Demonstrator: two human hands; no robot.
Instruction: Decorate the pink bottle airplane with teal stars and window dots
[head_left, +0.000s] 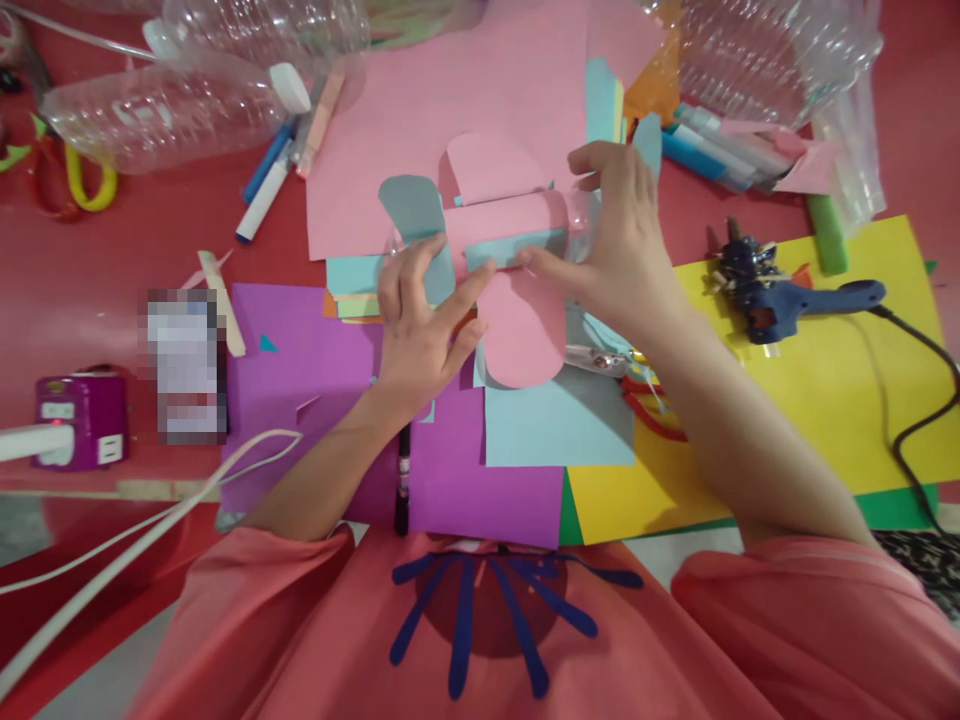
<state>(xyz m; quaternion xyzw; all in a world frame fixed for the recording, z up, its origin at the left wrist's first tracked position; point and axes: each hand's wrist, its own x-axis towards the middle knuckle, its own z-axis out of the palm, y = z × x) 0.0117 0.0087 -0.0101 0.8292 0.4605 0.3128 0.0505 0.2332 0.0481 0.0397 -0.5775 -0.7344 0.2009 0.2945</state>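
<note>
Head view, looking down on a red table (135, 260) strewn with craft supplies. 2 bare hands worked on 1 paper plane (504, 245), which lay at the middle of the table on a large pink sheet (450, 110). The plane had a pink body wrapped round what seemed to be a clear bottle, 2 pink wings, 1 blue strip along its side and 1 grey-blue tail piece. The left hand (420, 335) had its fingers spread, the tips pressing the blue strip and the tail end. The right hand (615, 235) curved over the nose end, thumb and fingers closed lightly around it; the nose itself was hidden beneath the palm.

Around the work lay 1 purple sheet (315, 370), 1 light blue sheet (555, 425) and 1 yellow sheet (825, 400), on which rested 1 blue glue gun (780, 295) with its black cord cut off at the right edge. 3 clear plastic bottles (172, 110) showed along the top, each partly out of frame. Several markers (266, 185) lay upper left; their exact count was hard to make out. 1 pair of scissors (637, 385) was mostly covered by the right forearm. 1 purple power strip (82, 420) sat at the left beside a blurred object.
</note>
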